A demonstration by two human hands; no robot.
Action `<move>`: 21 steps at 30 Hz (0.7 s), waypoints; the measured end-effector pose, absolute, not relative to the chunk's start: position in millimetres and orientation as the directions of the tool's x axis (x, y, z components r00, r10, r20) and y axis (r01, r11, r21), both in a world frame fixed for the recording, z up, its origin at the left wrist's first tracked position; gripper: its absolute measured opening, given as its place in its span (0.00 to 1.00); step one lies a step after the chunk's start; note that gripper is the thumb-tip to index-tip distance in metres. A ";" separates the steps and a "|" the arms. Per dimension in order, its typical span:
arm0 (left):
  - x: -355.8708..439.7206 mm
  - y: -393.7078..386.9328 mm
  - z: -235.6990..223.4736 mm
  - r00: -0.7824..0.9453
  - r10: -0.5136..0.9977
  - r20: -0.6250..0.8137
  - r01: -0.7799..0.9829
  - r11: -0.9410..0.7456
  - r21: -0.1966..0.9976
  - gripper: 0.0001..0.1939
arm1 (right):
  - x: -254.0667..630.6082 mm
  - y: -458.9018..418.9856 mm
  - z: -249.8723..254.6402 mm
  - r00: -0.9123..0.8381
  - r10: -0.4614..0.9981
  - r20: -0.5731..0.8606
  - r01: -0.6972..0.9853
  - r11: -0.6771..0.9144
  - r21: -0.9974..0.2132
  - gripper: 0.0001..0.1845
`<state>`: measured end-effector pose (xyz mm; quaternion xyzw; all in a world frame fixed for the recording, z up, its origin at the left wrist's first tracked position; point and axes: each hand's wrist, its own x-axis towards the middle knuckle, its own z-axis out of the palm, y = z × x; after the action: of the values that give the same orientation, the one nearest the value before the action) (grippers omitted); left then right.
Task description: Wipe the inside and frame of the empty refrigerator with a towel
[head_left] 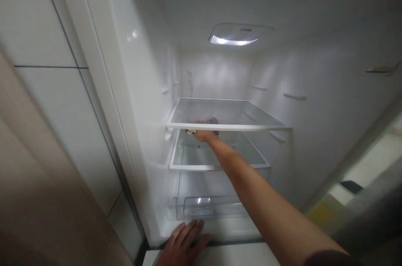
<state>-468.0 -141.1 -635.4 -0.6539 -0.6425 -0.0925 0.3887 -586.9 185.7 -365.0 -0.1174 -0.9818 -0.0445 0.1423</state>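
Observation:
My right hand (pixel 204 134) reaches deep into a refrigerator, between its upper glass shelf (pixel 226 109) and lower glass shelf (pixel 245 149). It grips a folded cloth (pixel 191 131); a light edge sticks out on the left and a darker part shows blurred through the upper shelf's glass. The fingers are partly hidden by that shelf's white front rim. At the bottom, my left hand (pixel 185 243) rests with fingers spread near the refrigerator's lower front edge, on or just above a white surface (pixel 241 255). It holds nothing.
Below the shelves sits a clear plastic drawer (pixel 213 207). A lit lamp (pixel 234 40) is set in the ceiling. Small shelf ledges (pixel 295 96) jut from the side walls. White tiles (pixel 47 103) and a blurred wooden panel (pixel 37 182) stand on the left.

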 end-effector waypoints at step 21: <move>-459.0 -153.9 -593.8 0.179 0.784 0.594 0.930 0.061 -0.361 0.50 | -387.2 125.8 -389.7 -0.925 -0.029 0.378 0.086 0.955 0.282 0.25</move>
<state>-459.0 -153.9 -593.8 -0.6775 -0.6328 -0.1012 0.3611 -387.2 125.8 -389.7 -0.0146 -0.9698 -0.1485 0.1927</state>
